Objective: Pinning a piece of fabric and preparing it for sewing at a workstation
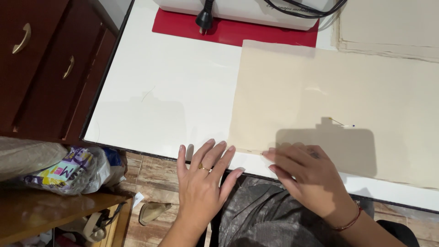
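A large piece of cream fabric (320, 91) lies flat on the white table (164, 91). My left hand (203, 176) rests flat at the table's front edge, fingers spread, fingertips touching the fabric's near left corner; a ring is on one finger. My right hand (304, 176) lies on the fabric's near edge just to the right, fingers together and pressing down, with a red cord bracelet on the wrist. A pin (342, 123) with a pale head is stuck in the fabric beyond my right hand.
A white machine on a red mat (228, 29) with a black plug and cable stands at the table's far side. More cream fabric (388, 25) is stacked at the back right. Dark wooden drawers (41, 59) stand left; bagged items (64, 169) sit on a low shelf.
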